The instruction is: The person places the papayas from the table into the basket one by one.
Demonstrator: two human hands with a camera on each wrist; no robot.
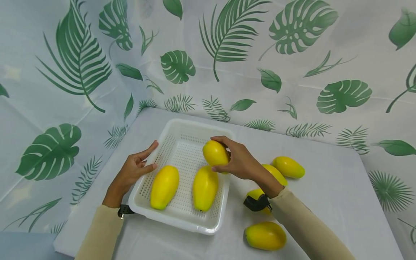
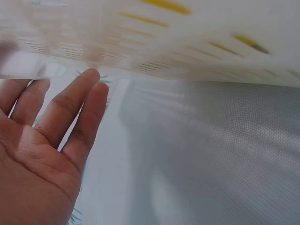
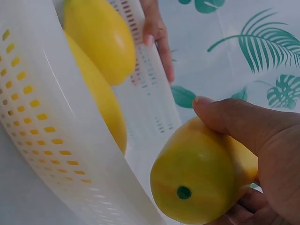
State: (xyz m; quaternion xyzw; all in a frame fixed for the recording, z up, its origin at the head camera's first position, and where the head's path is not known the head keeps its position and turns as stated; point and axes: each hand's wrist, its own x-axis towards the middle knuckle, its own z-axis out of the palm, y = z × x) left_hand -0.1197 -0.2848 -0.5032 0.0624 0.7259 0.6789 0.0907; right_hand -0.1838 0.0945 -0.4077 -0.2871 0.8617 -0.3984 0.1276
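Observation:
A white plastic basket [image 1: 185, 225] with perforated walls holds two yellow papayas, one on the left [image 1: 164, 187] and one on the right [image 1: 205, 189]. My left hand [image 1: 134, 168] holds the basket's left rim, thumb over it; in the left wrist view its other fingers [image 2: 89, 117] stretch out beside the wall. Over the right side of the basket, my right hand [image 1: 238, 159] grips another papaya [image 1: 214, 152] between thumb and fingers. Its green-dotted end faces the camera in the right wrist view, near the basket's rim [image 3: 93, 117].
Right of the basket, several more papayas lie on the white table, including one near the front [image 1: 265, 235] and one farther back [image 1: 289, 167]. The right forearm partly covers others. A leaf-patterned cloth [image 1: 234, 86] hangs behind the table [image 1: 338, 202].

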